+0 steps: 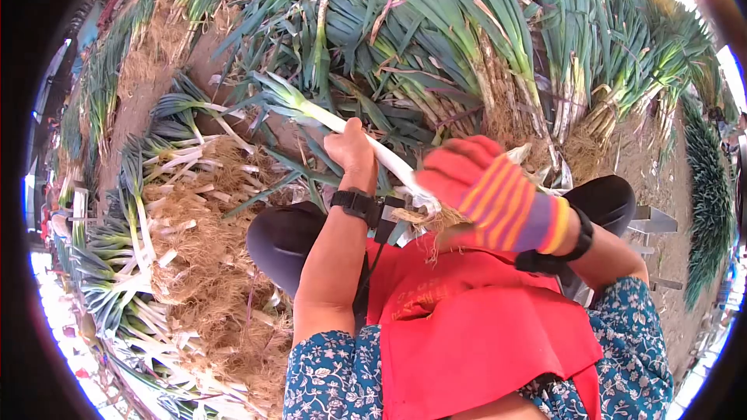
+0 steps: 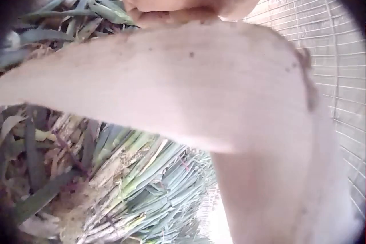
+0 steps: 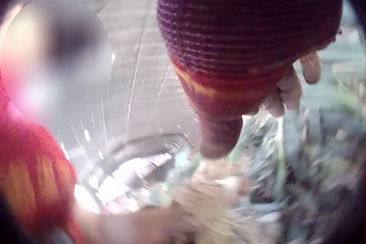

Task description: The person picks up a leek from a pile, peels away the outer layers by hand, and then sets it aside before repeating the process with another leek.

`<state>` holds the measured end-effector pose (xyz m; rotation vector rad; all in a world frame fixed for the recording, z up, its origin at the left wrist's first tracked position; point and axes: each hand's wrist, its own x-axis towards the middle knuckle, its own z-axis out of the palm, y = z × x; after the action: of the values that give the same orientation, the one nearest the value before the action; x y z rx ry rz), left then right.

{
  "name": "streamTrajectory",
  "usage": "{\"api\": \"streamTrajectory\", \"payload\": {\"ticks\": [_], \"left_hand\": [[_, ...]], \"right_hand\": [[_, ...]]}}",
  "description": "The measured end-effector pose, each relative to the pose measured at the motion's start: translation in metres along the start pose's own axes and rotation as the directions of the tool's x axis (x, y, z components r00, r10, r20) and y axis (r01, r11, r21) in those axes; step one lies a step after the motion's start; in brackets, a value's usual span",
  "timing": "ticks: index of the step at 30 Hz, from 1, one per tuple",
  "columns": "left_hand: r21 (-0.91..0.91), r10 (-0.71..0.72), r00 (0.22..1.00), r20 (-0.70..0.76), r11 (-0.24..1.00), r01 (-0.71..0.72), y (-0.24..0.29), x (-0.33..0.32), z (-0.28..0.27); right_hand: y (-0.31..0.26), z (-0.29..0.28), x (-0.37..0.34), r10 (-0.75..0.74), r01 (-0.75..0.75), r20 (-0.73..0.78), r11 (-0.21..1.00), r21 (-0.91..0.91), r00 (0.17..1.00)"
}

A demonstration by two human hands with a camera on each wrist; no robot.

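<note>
My bare left hand [image 1: 354,152] grips a leek [image 1: 397,163] around its white stem. The leek slants across my lap, green leaves at upper left, root end toward my right hand. My right hand [image 1: 498,194] wears a red, yellow and purple striped knit glove and is motion-blurred over the root end. Stringy roots [image 1: 445,222] hang just below that glove. In the right wrist view, the gloved thumb [image 3: 220,138] points down at pale roots [image 3: 209,198], with the other fingertips apart from it. Whether the right fingers pinch the leek, I cannot tell.
Leeks with trimmed green tops and matted roots [image 1: 210,257] form a heap at my left. Tall green leek bundles [image 1: 482,47] stand in front, with loose leaves before them. A red apron [image 1: 482,327] covers my lap. More leeks [image 1: 704,194] lie at far right.
</note>
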<state>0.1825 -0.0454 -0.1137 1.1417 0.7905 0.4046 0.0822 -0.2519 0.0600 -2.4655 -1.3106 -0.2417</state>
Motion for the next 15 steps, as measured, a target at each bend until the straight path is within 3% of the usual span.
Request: {"api": "streamTrajectory", "payload": {"ticks": [1, 2, 4, 5, 6, 8, 9, 10, 12, 13, 14, 15], "left_hand": [[0.001, -0.007, 1.0, -0.002, 1.0, 0.007, -0.004, 0.0, -0.001], [0.024, 0.001, 1.0, -0.007, 1.0, -0.001, -0.007, 0.001, -0.002], [0.046, 0.003, 1.0, -0.016, 0.999, -0.002, -0.009, 0.004, -0.001], [0.049, -0.003, 1.0, -0.01, 0.999, 0.003, -0.01, 0.004, 0.002], [0.049, -0.008, 1.0, -0.005, 0.999, 0.008, -0.009, 0.005, 0.004], [0.072, 0.0, 0.999, -0.034, 0.997, 0.003, -0.011, 0.007, 0.009], [0.045, 0.001, 1.0, -0.008, 0.999, 0.0, -0.012, 0.005, 0.011], [0.017, 0.004, 1.0, 0.02, 1.0, -0.005, -0.012, 0.004, 0.014], [0.031, -0.017, 1.0, 0.007, 0.999, 0.016, -0.017, 0.008, 0.019], [0.005, -0.046, 0.998, 0.051, 0.999, 0.045, -0.018, 0.007, 0.02], [-0.018, -0.072, 0.993, 0.091, 0.997, 0.074, -0.013, 0.003, 0.02], [-0.026, -0.054, 0.997, 0.061, 0.998, 0.056, -0.01, -0.006, 0.025]], "right_hand": [[-0.004, 0.011, 0.005, -0.105, 0.104, -0.023, 0.993, -0.059, 0.994], [-0.006, 0.024, 0.007, -0.104, 0.103, -0.018, 0.993, -0.058, 0.994], [-0.008, 0.047, 0.01, 0.032, 0.003, 0.128, 0.965, -0.263, 0.991], [-0.005, 0.051, 0.014, 0.106, -0.087, 0.097, 0.979, -0.187, 0.99], [-0.003, 0.053, 0.015, 0.106, -0.085, 0.105, 0.979, -0.186, 0.989], [-0.001, 0.054, 0.012, 0.094, -0.049, 0.274, 0.985, -0.165, 0.957], [0.0, 0.055, 0.013, 0.092, -0.075, 0.16, 0.991, -0.112, 0.983], [0.003, 0.059, 0.009, 0.097, -0.078, 0.166, 0.99, -0.114, 0.981], [0.013, 0.068, -0.004, 0.008, 0.0, -0.153, 0.998, 0.055, 0.988], [0.008, 0.057, -0.008, 0.122, -0.122, 0.009, 0.984, 0.131, 0.993], [0.006, 0.052, -0.013, 0.117, -0.118, 0.014, 0.984, 0.134, 0.993], [0.006, 0.049, -0.02, -0.013, 0.02, -0.056, 0.992, 0.123, 0.998]]}}
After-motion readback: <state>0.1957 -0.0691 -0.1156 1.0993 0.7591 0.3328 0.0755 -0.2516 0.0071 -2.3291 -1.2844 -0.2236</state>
